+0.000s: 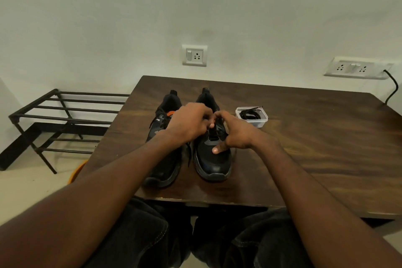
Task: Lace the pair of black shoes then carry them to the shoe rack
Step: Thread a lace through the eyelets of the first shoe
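Shoes: left shoe (pixel 165 159) and right shoe (pixel 212 159) side by side on table (pixel 315 137).
Hands: left hand (pixel 189 124) and right hand (pixel 235 132) with fingers curled at right shoe's laces.
Tub (pixel 251 116): holds a black lace (pixel 250 113).
Rack (pixel 63 115): left of table.

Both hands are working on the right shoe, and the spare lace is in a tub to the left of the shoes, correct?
Not quite. The head view shows the tub with the lace to the right of the shoes. Both the left hand and right hand are at the right shoe.

A small white label on the side of the left black shoe (pixel 162 137) is too blurred to read.
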Demonstrator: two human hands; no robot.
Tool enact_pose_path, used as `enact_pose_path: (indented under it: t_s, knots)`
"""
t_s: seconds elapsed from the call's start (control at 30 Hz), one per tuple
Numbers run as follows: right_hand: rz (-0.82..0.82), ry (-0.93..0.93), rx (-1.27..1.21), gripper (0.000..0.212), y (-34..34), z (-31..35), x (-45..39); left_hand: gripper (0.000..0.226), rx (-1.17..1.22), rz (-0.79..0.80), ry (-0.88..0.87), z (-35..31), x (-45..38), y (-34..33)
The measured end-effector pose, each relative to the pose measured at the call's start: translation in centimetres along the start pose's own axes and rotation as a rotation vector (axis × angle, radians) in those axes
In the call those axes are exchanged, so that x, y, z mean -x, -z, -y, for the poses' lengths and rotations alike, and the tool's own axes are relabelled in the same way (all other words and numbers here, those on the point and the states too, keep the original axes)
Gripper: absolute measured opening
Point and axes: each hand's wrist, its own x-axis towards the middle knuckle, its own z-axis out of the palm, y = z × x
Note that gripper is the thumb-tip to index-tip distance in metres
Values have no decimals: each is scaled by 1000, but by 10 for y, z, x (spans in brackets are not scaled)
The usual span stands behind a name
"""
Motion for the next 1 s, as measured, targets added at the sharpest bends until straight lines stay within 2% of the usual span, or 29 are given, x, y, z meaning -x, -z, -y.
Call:
enact_pose_path:
  t_s: [0.07,0.13,0.2,0.23,0.37,0.47,0.6,0.73,0.8,0.87,1.0]
  knots:
    - [-3,1,-16,108,0,-1,0,11,204,-179,16,1,-7,3]
    - [1,0,-15,106,1,-1,0,12,616,-353,129,-2,-13,17]
    - [15,0,-8,104,2,-1,-1,15,948,-362,218,-5,-13,29]
    - [21,-5,-14,103,2,-1,-1,15,946,-318,214,-6,-11,30]
    - [27,-5,-32,105,1,0,-1,6,299,-96,46,8,-5,8]
    - [20,-3,-30,106,1,1,0,11,31,60,-4,12,-4,0]
    - [24,-9,-31,108,1,0,0,17,-49,-18,-48,6,-7,2]
    - [32,-13,-38,106,2,2,2,21,180,-142,69,7,-14,12]
    - [31,-19,-42,106,2,3,3,12,194,-49,77,8,-11,13]
    - [28,-14,-39,107,2,3,3,16,60,87,36,7,-6,7]
    - [27,-17,-36,108,2,4,3,16,-65,146,11,5,-6,1]
